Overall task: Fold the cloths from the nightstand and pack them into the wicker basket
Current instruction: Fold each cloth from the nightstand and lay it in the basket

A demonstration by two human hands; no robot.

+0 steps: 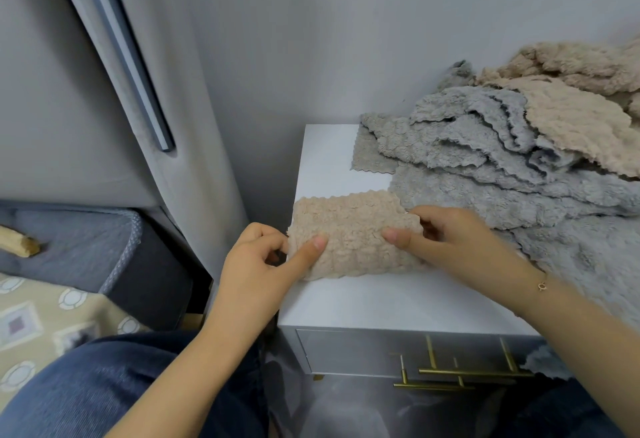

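Up close, I see both hands pinching a folded beige cloth (349, 233) on the white table (391, 299): left hand (266, 257) thumb on top with curled fingers (273, 235) at its edge, right hand (453, 240) gripping the opposite end. Fluffy and scallop-edged, it lies beside a heap of grey and beige cloths (502, 146).

Home bedroom. White nightstand (398, 302) at centre-right of frame, brass drawer handles (460, 373) on its front. Grey padded headboard (69, 91) fills upper left; mattress edge (114, 250) and patterned bedsheet (45, 316) at lower left. Plain grey wall (346, 22) behind. Fleecy cloths (502, 146) heaped at right of nightstand top.
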